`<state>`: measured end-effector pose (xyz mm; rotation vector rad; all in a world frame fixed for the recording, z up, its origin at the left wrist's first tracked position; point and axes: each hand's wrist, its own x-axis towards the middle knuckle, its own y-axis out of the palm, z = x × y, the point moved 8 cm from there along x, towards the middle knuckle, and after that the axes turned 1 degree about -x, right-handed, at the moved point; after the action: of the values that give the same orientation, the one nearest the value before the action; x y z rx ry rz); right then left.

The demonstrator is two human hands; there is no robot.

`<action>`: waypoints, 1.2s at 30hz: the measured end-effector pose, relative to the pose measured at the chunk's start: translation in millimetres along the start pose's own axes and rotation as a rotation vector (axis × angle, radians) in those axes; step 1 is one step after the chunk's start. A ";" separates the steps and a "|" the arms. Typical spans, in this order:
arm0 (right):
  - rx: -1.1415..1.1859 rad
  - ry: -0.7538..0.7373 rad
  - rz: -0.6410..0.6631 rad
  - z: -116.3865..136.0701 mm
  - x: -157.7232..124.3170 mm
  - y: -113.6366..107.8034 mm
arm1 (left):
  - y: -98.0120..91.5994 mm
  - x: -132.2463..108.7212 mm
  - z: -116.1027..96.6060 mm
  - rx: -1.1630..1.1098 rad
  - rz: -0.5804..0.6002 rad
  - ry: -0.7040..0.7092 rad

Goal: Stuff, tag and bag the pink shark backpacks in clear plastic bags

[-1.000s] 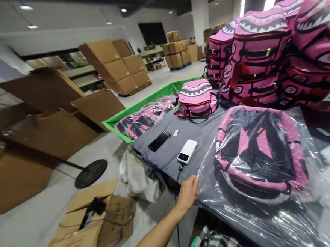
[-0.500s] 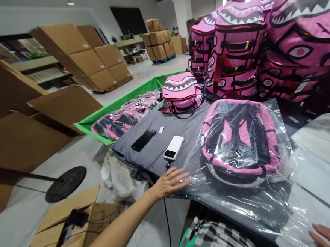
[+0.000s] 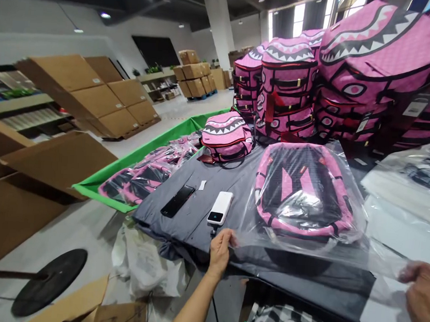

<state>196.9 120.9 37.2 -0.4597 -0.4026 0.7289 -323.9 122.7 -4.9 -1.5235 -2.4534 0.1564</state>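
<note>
A pink and black backpack (image 3: pixel 303 191) lies face down inside a clear plastic bag (image 3: pixel 345 241) on a grey-covered table (image 3: pixel 231 182). My left hand (image 3: pixel 220 249) pinches the near left corner of the bag's open end. At the right my right hand (image 3: pixel 421 298) is closed on the bag's other near corner, its fingers blurred. A white power bank (image 3: pixel 219 208) with a cable and a black phone (image 3: pixel 177 200) lie on the cloth just beyond my left hand.
Pink shark-mouth backpacks (image 3: pixel 334 86) are stacked at the back of the table, one small one (image 3: pixel 227 135) lying alone. A green bin (image 3: pixel 99 185) holds bagged backpacks. Cardboard boxes (image 3: pixel 94 98) stand at left. A stack of plastic bags (image 3: pixel 407 194) lies at right. A black round base (image 3: pixel 50 282) sits on the floor.
My left hand went from lying flat on the bag's edge to pinching its corner. My right hand rose into view and closed on the bag's right corner.
</note>
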 end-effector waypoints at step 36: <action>0.039 0.058 0.272 1.9 16.6 35.6 | 152.7 14.8 -108.2 0.369 0.918 0.336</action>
<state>188.0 156.5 23.2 -0.5038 -0.2730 0.9826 -169.1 200.0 68.0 -2.1349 -1.2426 0.4372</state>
